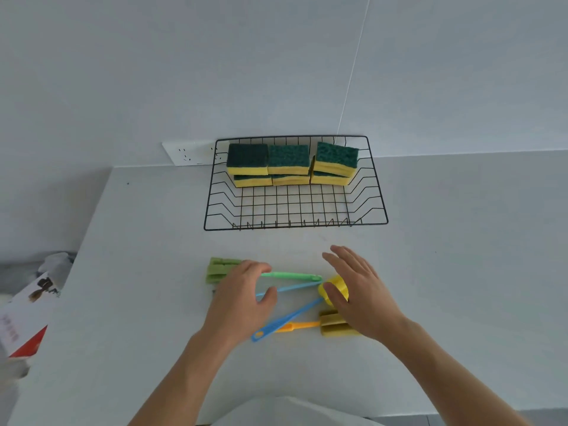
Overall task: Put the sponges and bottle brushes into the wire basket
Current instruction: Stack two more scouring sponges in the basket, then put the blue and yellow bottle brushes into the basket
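A black wire basket (295, 224) stands at the back of the white counter, with several green-and-yellow sponges (289, 159) stacked in two layers along its far side. In front of it lie several bottle brushes: a green one (289, 275) with a green sponge head, two blue-handled ones (285, 319) and an orange-handled one (302, 325) with yellow sponge heads (333, 327). My left hand (242, 298) hovers over the green and blue handles, fingers curled apart. My right hand (356, 290) is spread flat over the yellow heads. Neither hand holds anything.
A white wall socket plate (187, 152) sits behind the basket's left corner. A red-and-white carton (24, 315) and crumpled plastic (57, 262) lie off the counter's left edge. The counter's front edge (276, 398) is near my body.
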